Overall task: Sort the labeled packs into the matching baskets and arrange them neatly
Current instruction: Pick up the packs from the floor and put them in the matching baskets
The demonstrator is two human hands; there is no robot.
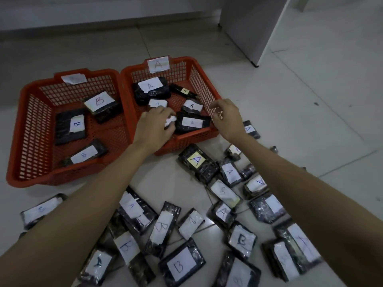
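- Two red mesh baskets side by side on the floor: A basket (pixel 207 79) on the right, B basket (pixel 31 129) on the left.
- A basket holds about five A packs; B basket holds three B packs (pixel 77 126), lying loosely, not lined up.
- Left hand (pixel 154 123) is inside the A basket, fingers curled round a small white-labelled pack (pixel 170 121); exact grip partly hidden.
- Right hand (pixel 226 117) hovers over the A basket's near right rim, fingers loosely bent, holding nothing that I can see.
- Unsorted pile (pixel 186 235) lies on the floor in front of the baskets, A and B labels mixed, several overlapping.
- Packs look like flat dark blocks in glossy film with paper labels taped on.
- Judgement: light enough for one hand, fairly stiff, wrap probably slick.
- Best hold: pinch across the short edges, thumb on top beside the label; avoid pulling the paper, some labels look crumpled or lifting.
- Overlapping packs likely need sliding free first.
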